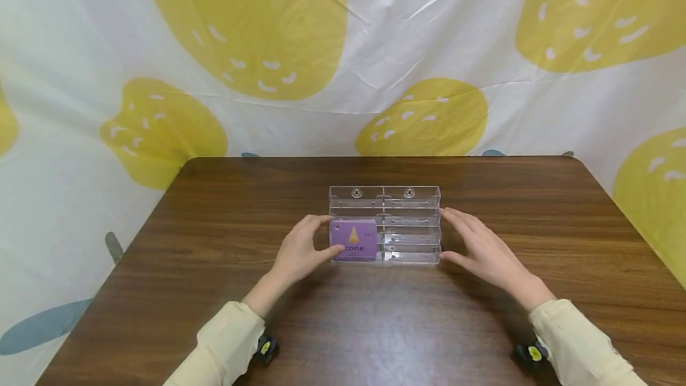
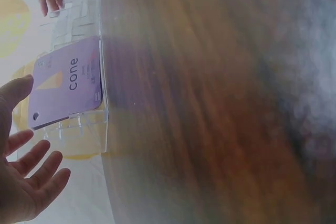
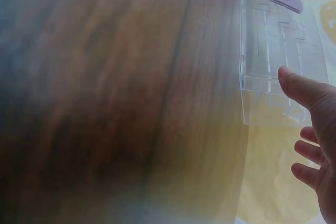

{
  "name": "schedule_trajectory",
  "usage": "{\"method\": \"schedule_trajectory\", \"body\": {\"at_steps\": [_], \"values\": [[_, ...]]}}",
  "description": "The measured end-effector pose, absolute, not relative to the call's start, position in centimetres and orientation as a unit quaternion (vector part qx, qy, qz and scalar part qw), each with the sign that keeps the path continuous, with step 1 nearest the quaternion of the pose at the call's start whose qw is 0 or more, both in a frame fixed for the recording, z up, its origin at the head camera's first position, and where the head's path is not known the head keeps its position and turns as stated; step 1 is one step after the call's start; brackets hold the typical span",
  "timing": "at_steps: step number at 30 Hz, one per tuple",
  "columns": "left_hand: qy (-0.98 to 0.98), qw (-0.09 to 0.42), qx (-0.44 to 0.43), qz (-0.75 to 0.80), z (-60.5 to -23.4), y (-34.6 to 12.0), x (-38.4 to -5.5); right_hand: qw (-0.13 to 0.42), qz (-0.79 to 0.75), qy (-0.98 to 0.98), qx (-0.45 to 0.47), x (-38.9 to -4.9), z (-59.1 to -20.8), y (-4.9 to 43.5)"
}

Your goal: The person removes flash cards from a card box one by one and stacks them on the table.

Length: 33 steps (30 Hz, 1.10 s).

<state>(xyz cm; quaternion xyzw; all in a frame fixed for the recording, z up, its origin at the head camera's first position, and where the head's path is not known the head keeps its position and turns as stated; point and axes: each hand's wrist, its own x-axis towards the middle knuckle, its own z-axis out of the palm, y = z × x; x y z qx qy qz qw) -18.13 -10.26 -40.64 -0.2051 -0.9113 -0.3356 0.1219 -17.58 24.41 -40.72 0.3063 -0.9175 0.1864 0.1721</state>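
Observation:
A clear plastic card rack [image 1: 411, 236] with two columns of stepped pockets stands on the table. In its front left pocket leans a purple card [image 1: 360, 249], perhaps a stack, printed with a yellow cone and the word "cone". At the rack's left side is my left hand [image 1: 301, 250], its thumb by the card's edge and its other fingers spread in the left wrist view. Opposite it, my right hand [image 1: 485, 249] is beside the rack's right side, thumb and fingers apart. Whether either hand touches the rack, I cannot tell.
The brown wooden table [image 1: 214, 225] extends around the rack on all sides. Behind it hangs a white cloth [image 1: 300, 130] with large yellow fruit shapes. Dark devices are worn at both wrists, below the pale sleeves [image 1: 230, 332].

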Motion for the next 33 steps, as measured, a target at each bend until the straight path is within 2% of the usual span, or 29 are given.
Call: {"method": "schedule_trajectory", "body": {"at_steps": [12, 33], "values": [[-0.913, 0.132, -0.207, -0.325, -40.84, -10.03, -18.11, 0.206, 0.172, -0.906, 0.326, -17.78, -40.86, 24.05], [-0.905, 0.174, -0.170, -0.349, -40.82, -9.24, -18.97, 0.191, 0.185, -0.913, 0.310, -17.76, -41.13, 23.93]]}}
